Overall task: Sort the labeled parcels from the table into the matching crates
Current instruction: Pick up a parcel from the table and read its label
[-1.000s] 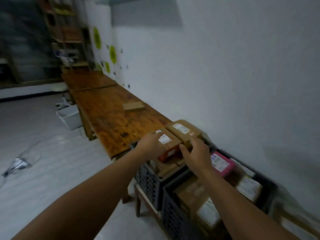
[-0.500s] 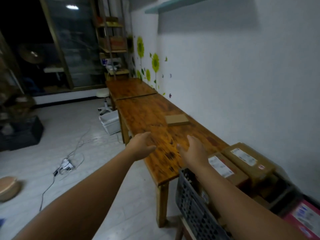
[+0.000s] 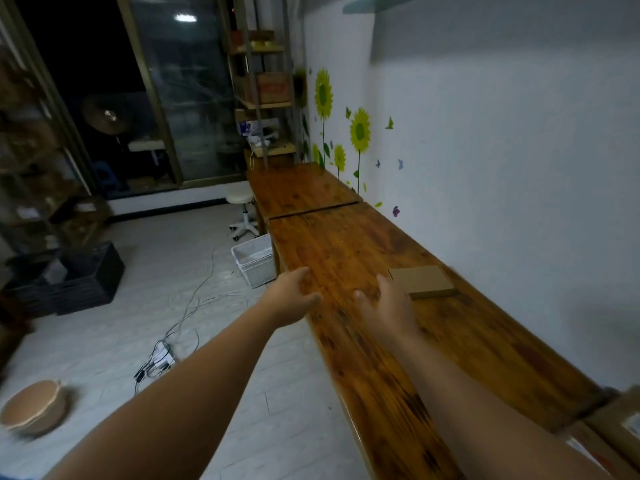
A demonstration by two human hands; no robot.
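the left hand (image 3: 294, 299) reaches forward over the near edge of the long wooden table (image 3: 346, 244), fingers loosely spread and holding nothing. the right hand (image 3: 384, 299) is stretched out beside it above the tabletop, also relaxed and empty, its fingertips just beside the near left corner of a flat brown cardboard parcel (image 3: 420, 281); whether they touch it is not clear. the parcel lies flat on the table close to the white wall, with no label showing on its top face. at the bottom right corner, blurred cardboard boxes (image 3: 616, 431) sit past the table's end. on the floor, 2 stacked white baskets (image 3: 254, 259) stand against the table, with a white stool (image 3: 242, 209) behind and a black crate (image 3: 86, 275) far left.
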